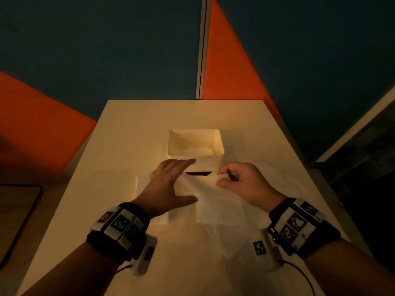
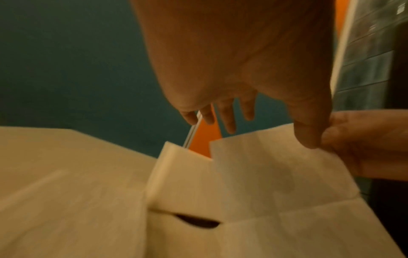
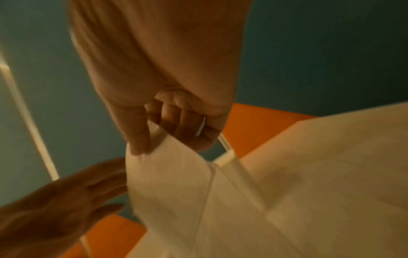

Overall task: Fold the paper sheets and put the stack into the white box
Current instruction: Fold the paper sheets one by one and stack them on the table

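A thin white paper sheet (image 1: 215,201) lies creased on the table, its far edge lifted off the surface. My right hand (image 1: 237,180) pinches that lifted corner between thumb and forefinger; the right wrist view shows the paper sheet (image 3: 172,183) hanging from the pinch. My left hand (image 1: 171,180) hovers flat with straight, spread fingers over the left part of the sheet, holding nothing. The white box (image 1: 195,146) stands open-topped just beyond both hands, with a dark slot low in its near wall. In the left wrist view the sheet (image 2: 276,174) rises in front of the box (image 2: 183,174).
The pale table (image 1: 128,135) ends at a far edge near teal and orange partition walls (image 1: 235,60). A dark-rimmed tray or mat (image 1: 17,210) sits off the table's left side. Cables trail from both wrist units at the near edge.
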